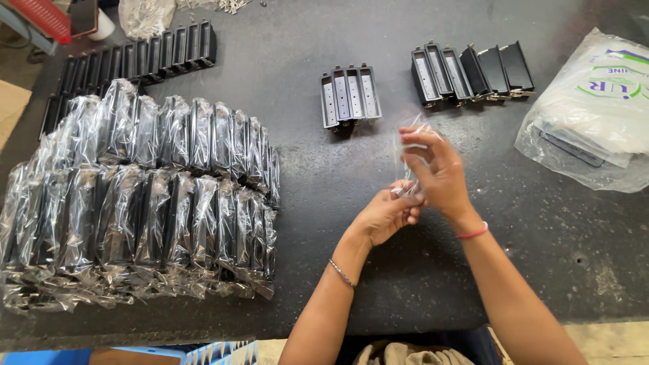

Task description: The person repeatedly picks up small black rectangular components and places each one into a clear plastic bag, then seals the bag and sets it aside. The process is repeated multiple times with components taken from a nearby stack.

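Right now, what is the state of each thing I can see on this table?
Clear small bag: empty, held up by both hands.
Left hand: fingers pinch the bag's lower edge.
Right hand: fingers grip the bag's top.
Wrapped black parts: bagged, stacked in rows.
Bare black parts: unwrapped, standing side by side.
Large plastic bag: lying partly filled.

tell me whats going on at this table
A person holds a small clear plastic bag up between both hands, the right hand above and the left hand below. Unwrapped black parts sit in short rows ahead. Rows of bagged black parts are stacked to the left on the dark table.
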### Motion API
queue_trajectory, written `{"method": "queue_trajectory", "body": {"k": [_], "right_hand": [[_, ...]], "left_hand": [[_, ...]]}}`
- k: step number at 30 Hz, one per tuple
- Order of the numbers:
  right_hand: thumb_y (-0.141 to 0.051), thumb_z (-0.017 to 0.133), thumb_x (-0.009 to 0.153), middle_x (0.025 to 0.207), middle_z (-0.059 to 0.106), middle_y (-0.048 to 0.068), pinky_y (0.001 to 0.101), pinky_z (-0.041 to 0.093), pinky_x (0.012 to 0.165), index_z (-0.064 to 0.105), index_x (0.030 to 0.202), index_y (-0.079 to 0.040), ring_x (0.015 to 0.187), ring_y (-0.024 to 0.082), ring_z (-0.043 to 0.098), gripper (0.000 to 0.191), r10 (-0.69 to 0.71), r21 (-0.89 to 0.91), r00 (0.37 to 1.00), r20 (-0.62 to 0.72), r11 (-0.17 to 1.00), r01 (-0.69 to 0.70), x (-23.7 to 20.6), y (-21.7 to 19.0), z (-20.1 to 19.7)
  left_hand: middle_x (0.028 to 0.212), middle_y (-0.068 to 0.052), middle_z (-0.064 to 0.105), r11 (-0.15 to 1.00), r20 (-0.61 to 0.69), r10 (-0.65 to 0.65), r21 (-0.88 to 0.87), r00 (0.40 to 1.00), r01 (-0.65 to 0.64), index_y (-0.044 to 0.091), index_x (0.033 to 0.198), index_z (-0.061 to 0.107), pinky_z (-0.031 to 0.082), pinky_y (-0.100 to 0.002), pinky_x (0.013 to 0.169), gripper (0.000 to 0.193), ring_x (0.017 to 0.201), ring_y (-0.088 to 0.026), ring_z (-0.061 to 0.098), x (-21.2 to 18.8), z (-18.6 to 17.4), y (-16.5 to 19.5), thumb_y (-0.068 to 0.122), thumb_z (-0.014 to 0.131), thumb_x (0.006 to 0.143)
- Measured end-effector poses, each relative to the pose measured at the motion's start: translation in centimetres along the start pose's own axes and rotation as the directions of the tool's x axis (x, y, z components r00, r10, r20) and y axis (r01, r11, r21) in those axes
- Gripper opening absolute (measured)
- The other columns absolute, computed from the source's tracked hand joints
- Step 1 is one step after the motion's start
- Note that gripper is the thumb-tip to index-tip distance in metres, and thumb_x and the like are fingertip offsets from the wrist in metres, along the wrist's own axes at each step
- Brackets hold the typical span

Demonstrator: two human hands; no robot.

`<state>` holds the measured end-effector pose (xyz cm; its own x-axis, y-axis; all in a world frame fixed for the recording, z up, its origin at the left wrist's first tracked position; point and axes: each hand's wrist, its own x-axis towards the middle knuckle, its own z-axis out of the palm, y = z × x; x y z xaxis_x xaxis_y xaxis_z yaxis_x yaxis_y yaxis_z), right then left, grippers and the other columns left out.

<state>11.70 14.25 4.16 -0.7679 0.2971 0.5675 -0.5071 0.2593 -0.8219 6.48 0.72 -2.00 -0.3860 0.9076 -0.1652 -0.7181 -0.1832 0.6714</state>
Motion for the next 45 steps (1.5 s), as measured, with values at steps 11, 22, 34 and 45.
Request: {"method": "queue_trajectory", "body": {"k": [11,22,34,45], "right_hand": [[-0.022,0.083,0.085,0.136,0.054,0.019,0.0449,0.044,0.108,0.061,0.122,0.002,0.124,0.034,0.053,0.049,-0.139,-0.610,0.990,-0.004,0.785,0.108,1.1,-0.3,-0.6],[-0.032,0.072,0.100,0.117,0.067,0.012,0.0350,0.053,0.096,0.065,0.120,-0.004,0.108,0.018,0.065,0.035,0.318,-0.152,0.906,-0.278,0.917,-0.369,0.4,2.6,-1.7],[-0.043,0.091,0.071,0.157,0.041,0.021,0.0485,0.033,0.122,0.052,0.141,-0.002,0.148,0.039,0.039,0.091,-0.001,-0.613,0.999,0.045,0.790,0.029,0.7,0.7,-1.0],[-0.041,0.090,0.065,0.162,0.034,0.021,0.0425,0.026,0.122,0.034,0.155,0.002,0.151,0.035,0.030,0.114,0.205,-0.375,0.935,0.288,0.923,-0.087,-0.1,0.4,1.1]], "left_hand": [[0.087,-0.004,0.062,0.979,0.103,-0.163,0.140,0.981,0.148,0.008,0.106,0.048,0.041,-0.020,0.053,0.025,0.064,-0.004,0.052,-0.5,0.9,-0.1,0.010,0.071,0.096],[0.078,0.001,0.060,0.919,0.080,-0.275,0.314,0.958,0.238,0.011,0.106,0.046,0.037,-0.020,0.045,0.027,0.055,-0.003,0.049,-1.0,2.3,0.0,0.015,0.070,0.095],[0.102,-0.006,0.070,0.868,-0.356,0.336,0.477,0.872,-0.139,0.000,0.125,0.056,0.059,-0.026,0.060,0.038,0.073,-0.010,0.068,-1.7,-1.9,5.1,0.026,0.066,0.099],[0.069,-0.004,0.070,0.626,-0.495,0.684,0.775,0.536,-0.082,0.004,0.092,0.074,0.050,-0.030,0.055,0.021,0.062,-0.014,0.065,-2.8,-3.3,5.7,0.023,0.068,0.096]]}}
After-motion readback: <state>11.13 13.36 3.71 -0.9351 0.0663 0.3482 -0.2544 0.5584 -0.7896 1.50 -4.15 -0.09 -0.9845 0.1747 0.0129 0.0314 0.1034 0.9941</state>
